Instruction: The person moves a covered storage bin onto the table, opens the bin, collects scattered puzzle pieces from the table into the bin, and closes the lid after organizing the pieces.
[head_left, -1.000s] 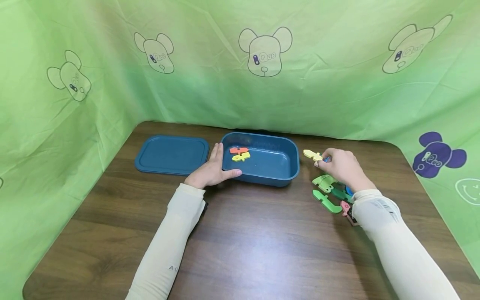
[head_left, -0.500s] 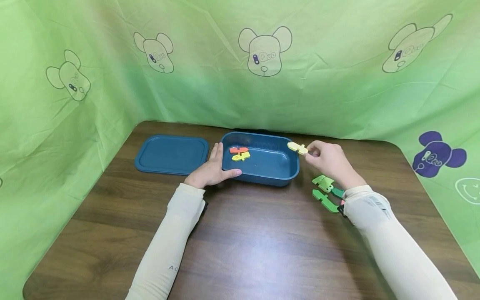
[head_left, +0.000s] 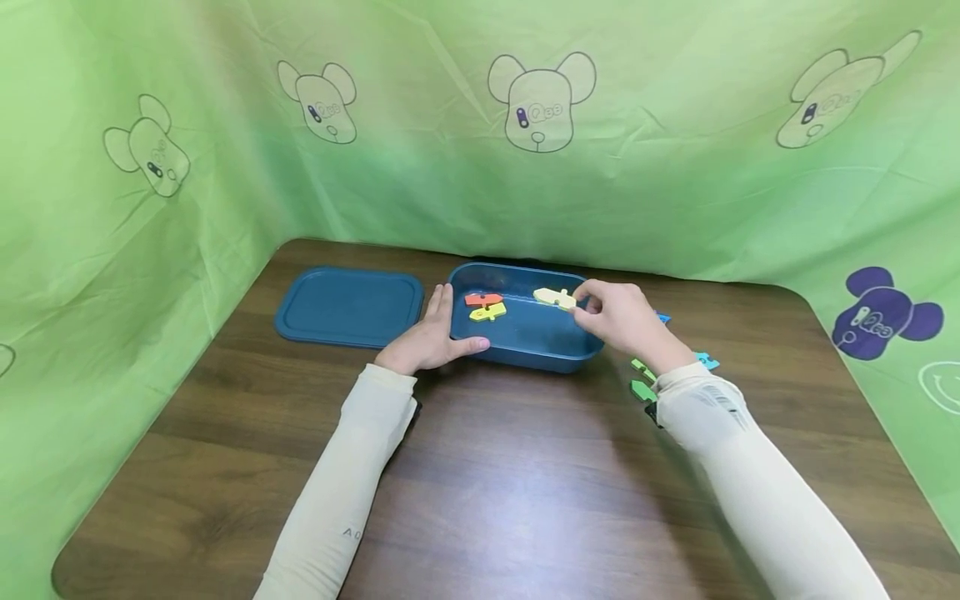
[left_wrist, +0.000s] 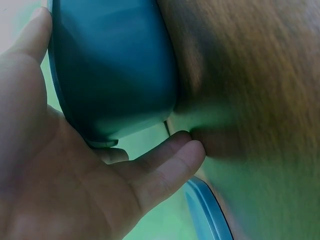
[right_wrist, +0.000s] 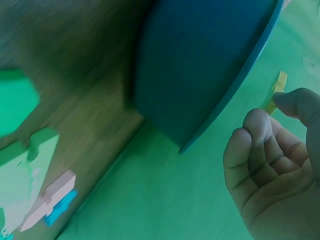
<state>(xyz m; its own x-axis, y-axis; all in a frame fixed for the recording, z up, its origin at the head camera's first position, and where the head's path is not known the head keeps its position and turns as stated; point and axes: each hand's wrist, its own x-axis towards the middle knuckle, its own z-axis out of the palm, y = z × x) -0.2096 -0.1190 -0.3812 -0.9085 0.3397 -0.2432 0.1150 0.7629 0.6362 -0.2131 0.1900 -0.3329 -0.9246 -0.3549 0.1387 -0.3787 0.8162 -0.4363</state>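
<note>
My right hand [head_left: 621, 318] pinches a pale yellow puzzle-like piece [head_left: 553, 297] between thumb and fingers, over the right part of a blue box [head_left: 517, 357]. In the right wrist view this piece [right_wrist: 280, 82] sticks up past the fingertips, above the box rim. Two flat pieces, one orange-red [head_left: 482, 299] and one yellow [head_left: 491, 312], lie inside the box at its left end. My left hand [head_left: 423, 340] rests against the box's left side, fingers straight and thumb along the front rim. The left wrist view shows that hand [left_wrist: 100, 175] touching the box wall [left_wrist: 115, 65].
A blue lid [head_left: 348, 307] lies flat on the wooden table left of the box. Right of the box are loose pieces, green [head_left: 642, 390] and light blue [head_left: 707, 361], partly hidden by the right forearm. Green printed cloth [head_left: 420, 167] hangs behind the table.
My right hand has carried the pale yellow piece leftward from the table at the right to above the box. The left hand stays in place. The head view has shifted slightly.
</note>
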